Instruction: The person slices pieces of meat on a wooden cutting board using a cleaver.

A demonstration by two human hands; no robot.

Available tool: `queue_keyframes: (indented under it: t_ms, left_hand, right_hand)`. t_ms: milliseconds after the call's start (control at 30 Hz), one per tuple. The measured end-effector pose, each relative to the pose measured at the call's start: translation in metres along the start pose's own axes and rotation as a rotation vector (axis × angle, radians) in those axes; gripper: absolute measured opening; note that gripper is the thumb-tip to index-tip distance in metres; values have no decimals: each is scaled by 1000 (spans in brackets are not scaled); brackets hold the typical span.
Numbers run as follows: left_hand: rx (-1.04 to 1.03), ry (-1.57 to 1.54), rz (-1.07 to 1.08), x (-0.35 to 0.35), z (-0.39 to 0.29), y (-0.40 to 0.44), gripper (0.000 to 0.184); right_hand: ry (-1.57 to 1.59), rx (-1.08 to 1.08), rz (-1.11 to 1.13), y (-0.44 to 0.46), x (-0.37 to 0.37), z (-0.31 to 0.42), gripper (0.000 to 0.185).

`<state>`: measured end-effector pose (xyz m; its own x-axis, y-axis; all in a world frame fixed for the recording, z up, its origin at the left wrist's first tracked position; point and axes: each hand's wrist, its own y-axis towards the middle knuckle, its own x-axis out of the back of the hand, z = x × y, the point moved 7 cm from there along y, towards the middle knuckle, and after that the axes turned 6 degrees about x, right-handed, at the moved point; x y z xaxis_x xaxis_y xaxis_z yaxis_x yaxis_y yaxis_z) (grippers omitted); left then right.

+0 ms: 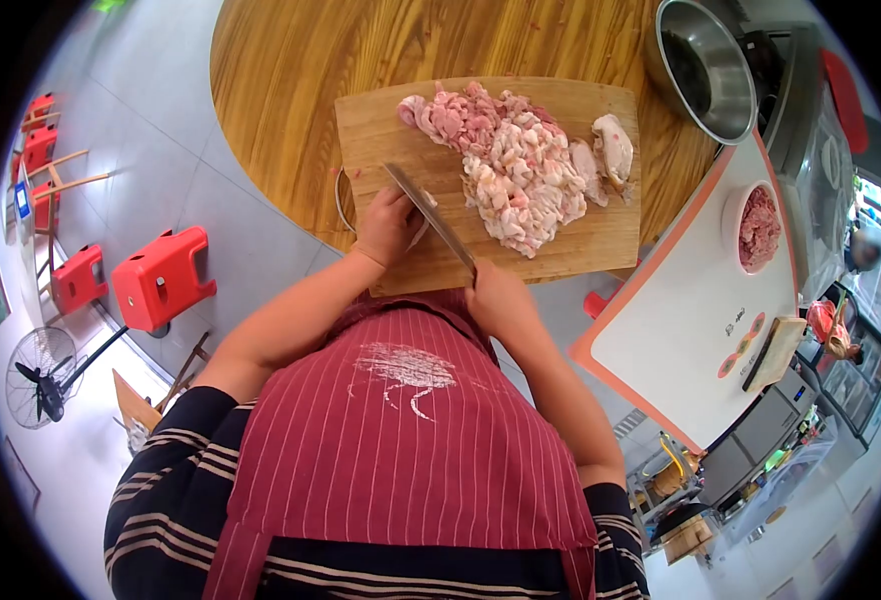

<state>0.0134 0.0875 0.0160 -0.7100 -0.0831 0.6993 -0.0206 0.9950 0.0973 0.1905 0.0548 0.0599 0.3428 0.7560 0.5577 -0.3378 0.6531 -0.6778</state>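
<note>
My right hand (501,300) is closed round the handle of a long knife (435,218), whose blade runs up and to the left across the wooden cutting board (371,130). Beside the blade, my left hand (389,226) has its fingers curled down on a small pale piece of meat (420,236), mostly hidden by the hand and the knife. To the right of the blade lies a heap of chopped pale, fatty meat (526,185), with pinker meat pieces (466,115) at its upper left. Two larger uncut-looking pieces (613,150) rest at the board's right side.
The board lies on a round wooden table (291,60). A steel bowl (736,95) stands at its upper right. On a white table (651,350) to the right are a bowl of minced meat (759,230) and another board (776,350). Red stools (166,280) and a fan (51,385) stand left.
</note>
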Motion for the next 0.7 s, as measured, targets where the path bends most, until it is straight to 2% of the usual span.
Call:
queue_keyframes:
  t_ms: [67, 233, 400, 500, 700]
  left_hand:
    - [75, -24, 35, -1, 5, 0, 27]
    - [48, 22, 7, 1, -4, 4, 18]
    - [99, 56, 47, -5, 7, -1, 25]
    - [52, 3, 14, -2, 3, -1, 26]
    - [5, -3, 10, 3, -6, 2, 22]
  right_hand:
    - [32, 64, -47, 18, 0, 12, 22]
    - [18, 98, -73, 35, 1, 18, 21]
    - [86, 96, -36, -7, -9, -12, 20]
    - [71, 12, 13, -18, -10, -17, 19]
    - [114, 97, -113, 77, -5, 40, 23]
